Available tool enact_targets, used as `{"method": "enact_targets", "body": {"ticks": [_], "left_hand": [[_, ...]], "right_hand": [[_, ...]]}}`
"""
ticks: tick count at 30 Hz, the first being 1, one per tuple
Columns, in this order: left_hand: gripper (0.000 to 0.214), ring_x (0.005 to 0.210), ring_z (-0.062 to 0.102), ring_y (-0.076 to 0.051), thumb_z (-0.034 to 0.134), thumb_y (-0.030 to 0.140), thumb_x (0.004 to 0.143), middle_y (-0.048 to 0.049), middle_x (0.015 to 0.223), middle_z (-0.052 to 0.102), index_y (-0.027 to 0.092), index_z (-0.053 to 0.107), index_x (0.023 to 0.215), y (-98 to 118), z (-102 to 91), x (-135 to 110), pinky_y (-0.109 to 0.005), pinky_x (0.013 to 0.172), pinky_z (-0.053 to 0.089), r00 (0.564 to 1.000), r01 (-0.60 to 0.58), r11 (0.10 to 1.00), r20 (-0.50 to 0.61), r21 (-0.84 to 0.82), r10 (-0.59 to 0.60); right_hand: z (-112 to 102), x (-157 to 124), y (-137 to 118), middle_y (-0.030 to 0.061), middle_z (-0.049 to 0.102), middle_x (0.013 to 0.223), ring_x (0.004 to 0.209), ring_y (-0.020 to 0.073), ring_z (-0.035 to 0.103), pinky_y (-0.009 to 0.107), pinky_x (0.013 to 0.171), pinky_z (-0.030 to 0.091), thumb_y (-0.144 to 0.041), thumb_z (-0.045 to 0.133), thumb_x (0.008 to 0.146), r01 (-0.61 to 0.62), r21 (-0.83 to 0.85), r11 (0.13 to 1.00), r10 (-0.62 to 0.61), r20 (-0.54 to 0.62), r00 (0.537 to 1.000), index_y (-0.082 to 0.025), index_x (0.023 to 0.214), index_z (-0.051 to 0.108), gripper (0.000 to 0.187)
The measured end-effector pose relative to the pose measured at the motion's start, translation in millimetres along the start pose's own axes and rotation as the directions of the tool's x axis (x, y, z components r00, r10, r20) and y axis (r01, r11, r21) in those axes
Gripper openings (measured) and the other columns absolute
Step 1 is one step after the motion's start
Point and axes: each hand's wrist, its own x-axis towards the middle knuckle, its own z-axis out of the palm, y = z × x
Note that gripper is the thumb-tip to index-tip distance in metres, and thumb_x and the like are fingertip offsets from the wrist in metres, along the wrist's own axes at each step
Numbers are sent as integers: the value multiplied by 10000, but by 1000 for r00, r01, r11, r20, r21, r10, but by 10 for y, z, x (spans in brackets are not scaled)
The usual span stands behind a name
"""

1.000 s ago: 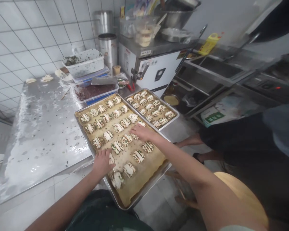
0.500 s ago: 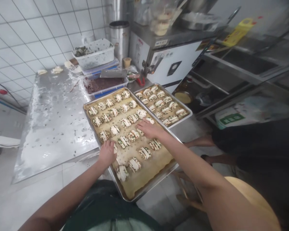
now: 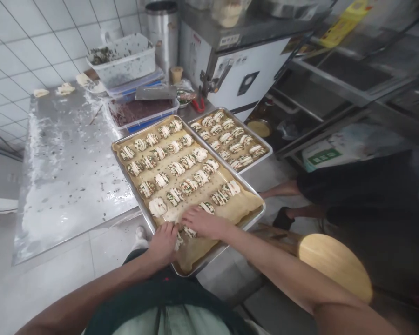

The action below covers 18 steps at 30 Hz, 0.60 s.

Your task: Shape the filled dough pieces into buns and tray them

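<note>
A large metal baking tray [image 3: 219, 255] lined with brown paper holds rows of dough rolls [image 3: 189, 187] with dark green filling showing between pale strips of dough. Over the rolls at its near left corner, my left hand [image 3: 165, 243] has its fingers curled round the edge of a dough roll [image 3: 179, 241], which it partly hides. Close beside it, my right hand [image 3: 204, 223] bends its fingers down at the same spot, nearly touching the left fingertips. Another roll [image 3: 189, 232] shows partly beneath the right hand.
A second tray [image 3: 254, 163] of rolls lies behind on the right. The floured metal table [image 3: 70, 186] is on the left, with a tub of dark red filling [image 3: 139, 114], a cleaver [image 3: 155, 92] and a white tub [image 3: 125, 65]. A wooden stool [image 3: 335, 265] and a person's legs [image 3: 307, 211] are at right.
Both my hands have moved toward the near left corner of the tray, the right one travelling further, and have come together. The rolls they covered before now show. The view has shifted slightly.
</note>
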Motion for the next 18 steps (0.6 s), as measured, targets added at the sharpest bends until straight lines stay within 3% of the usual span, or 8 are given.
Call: {"method": "enact_targets", "body": {"ticks": [3, 8, 11, 15, 18], "left_hand": [[535, 1047, 465, -255, 619, 219, 674, -118, 1108, 507, 136, 444, 1173, 10, 82, 20, -367, 903, 390, 999, 46, 999, 14, 27, -47], [437, 1038, 462, -263, 537, 192, 729, -118, 1089, 514, 135, 465, 1157, 7, 59, 58, -391, 897, 378, 989, 134, 985, -85, 110, -125], [472, 1032, 456, -289, 561, 280, 742, -135, 1070, 528, 118, 473, 1176, 21, 66, 38, -443, 934, 340, 987, 131, 978, -118, 165, -112], [547, 1064, 442, -303, 585, 407, 736, -136, 1070, 540, 116, 489, 1189, 28, 118, 4, -486, 1023, 244, 978, 123, 976, -188, 182, -88], [486, 1060, 457, -294, 552, 359, 772, -123, 1052, 558, 128, 498, 1196, 21, 172, -20, -505, 1058, 185, 970, 137, 969, -228, 204, -89]], "right_hand": [[127, 24, -35, 106, 546, 1010, 1016, 235, 465, 410, 909, 341, -164, 565, 760, -38, -41, 998, 36, -44, 998, -150, 1080, 523, 323], [102, 178, -75, 87, 554, 979, 988, 218, 481, 414, 959, 312, -112, 498, 791, -102, -94, 990, 93, -96, 991, -159, 1036, 537, 253], [59, 141, -54, 83, 562, 1045, 1055, 207, 470, 440, 1033, 234, -92, 508, 779, -116, -54, 992, 110, -106, 988, -171, 1125, 508, 355], [-15, -164, 172, 109, 489, 1247, 1207, 238, 378, 473, 1071, 149, -135, 632, 692, -152, 8, 988, 152, -91, 984, -188, 1280, 406, 632], [-47, -369, 364, 117, 524, 1198, 1162, 240, 426, 492, 1066, 145, -94, 590, 701, -210, -3, 978, 209, -57, 976, -177, 1229, 470, 548]]}}
